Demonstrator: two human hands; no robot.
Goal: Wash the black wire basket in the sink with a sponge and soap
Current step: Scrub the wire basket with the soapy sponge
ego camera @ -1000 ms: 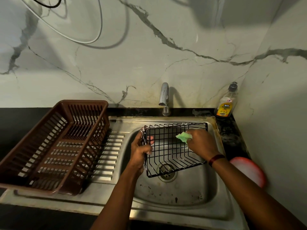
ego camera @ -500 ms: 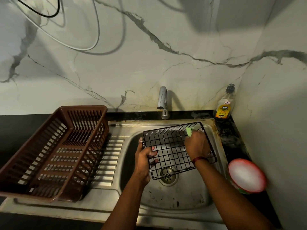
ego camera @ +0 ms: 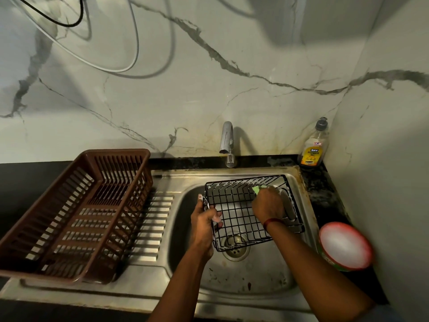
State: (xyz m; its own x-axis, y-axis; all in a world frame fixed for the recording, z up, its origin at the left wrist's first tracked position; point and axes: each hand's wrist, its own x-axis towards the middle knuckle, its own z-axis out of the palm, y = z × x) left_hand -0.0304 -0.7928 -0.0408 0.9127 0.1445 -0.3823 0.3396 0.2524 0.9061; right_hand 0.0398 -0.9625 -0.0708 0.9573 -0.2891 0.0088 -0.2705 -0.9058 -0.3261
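the black wire basket sits centre frame over the steel sink drain, tipped flatter than a second ago. the left hand has its grip curled round the left rim wires. the right hand grips the soft green sponge, which has moved from the mesh floor to the far wall. the thin, stiff wires carry white foam, so scrubbing looks well underway, with rinsing still to come.

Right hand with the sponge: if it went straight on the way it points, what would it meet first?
The far wall of the black wire basket, which the green sponge in the right hand seems to touch; depth is unclear.
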